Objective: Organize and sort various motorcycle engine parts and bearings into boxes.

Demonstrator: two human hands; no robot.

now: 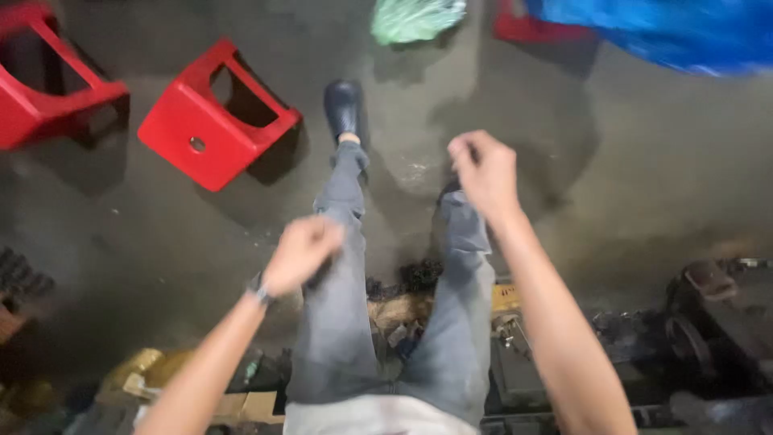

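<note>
I look down at my own grey-trousered legs (338,322) and a black shoe (342,106) on a concrete floor. My left hand (299,254) hangs over my left knee with its fingers curled shut and nothing visible in it; a watch sits on that wrist. Higher and farther out over my right leg, my right hand (483,171) also has its fingers closed. Nothing shows inside it.
Two red plastic stools (216,114) (48,76) lie on the floor at the left. A green bag (415,18) and a blue sheet (676,28) are at the top. Dark metal parts (708,322), greasy clutter (403,310) and cardboard (250,403) lie near my feet.
</note>
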